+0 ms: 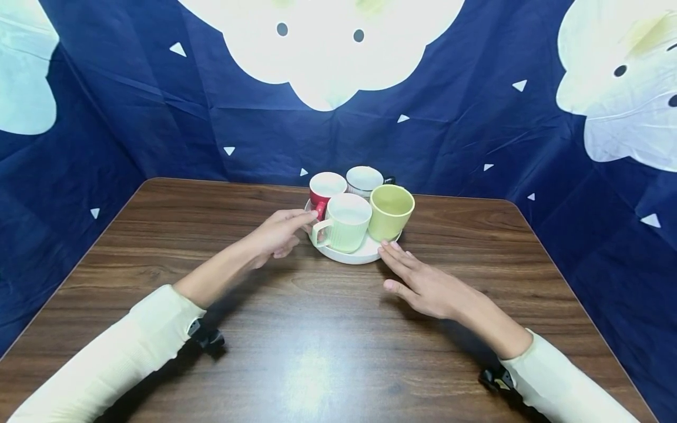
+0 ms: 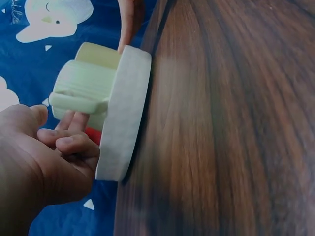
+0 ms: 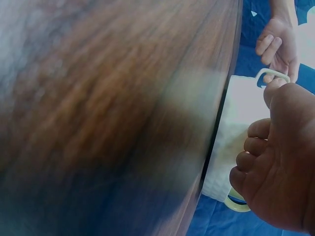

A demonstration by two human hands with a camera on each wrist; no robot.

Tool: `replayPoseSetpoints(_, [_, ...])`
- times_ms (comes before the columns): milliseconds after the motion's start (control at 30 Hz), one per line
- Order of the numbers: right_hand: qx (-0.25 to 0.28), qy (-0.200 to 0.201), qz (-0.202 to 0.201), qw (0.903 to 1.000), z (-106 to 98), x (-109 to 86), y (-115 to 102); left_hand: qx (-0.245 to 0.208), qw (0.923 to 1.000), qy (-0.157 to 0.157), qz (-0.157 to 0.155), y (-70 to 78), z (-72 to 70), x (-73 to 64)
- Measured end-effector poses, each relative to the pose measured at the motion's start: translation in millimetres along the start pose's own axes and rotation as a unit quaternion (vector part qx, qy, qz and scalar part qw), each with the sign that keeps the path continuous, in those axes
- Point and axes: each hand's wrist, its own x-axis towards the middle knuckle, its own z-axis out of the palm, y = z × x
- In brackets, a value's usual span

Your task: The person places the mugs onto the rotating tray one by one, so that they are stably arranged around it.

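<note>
A round white tray (image 1: 355, 257) near the table's far edge carries several mugs. In front stands a ribbed mint-green mug (image 1: 349, 226), its handle toward the left. Behind it are a red mug (image 1: 328, 187) with a white inside and a white mug (image 1: 365, 180) with a dark handle. A yellow-green mug (image 1: 391, 212) stands at the right. My left hand (image 1: 275, 235) is at the tray's left side, index finger stretched to the red and mint handles, other fingers loosely bent. My right hand (image 1: 428, 288) has its straight fingertips at the tray's front right rim.
The brown wooden table (image 1: 317, 329) extends in front of the tray and to both sides. Blue cloth (image 1: 264, 135) with white cloud shapes hangs close behind it. Small dark devices sit under both sleeves, one at the left wrist (image 1: 206, 338).
</note>
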Motion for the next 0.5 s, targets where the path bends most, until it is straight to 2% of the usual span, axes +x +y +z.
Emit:
replayPoseSetpoints(167, [0.002,-0.004,0.004,1.0000,-2,-0.2,-1,0.026,0.9995,0.015,0.005,-0.1,-9.9,-3.1])
replayPoseSetpoints(500, [0.016,0.003,0.017,0.9997,-6,-3.7,2,0.041,0.9990,0.012,0.014,-5.6,-24.6,-7.9])
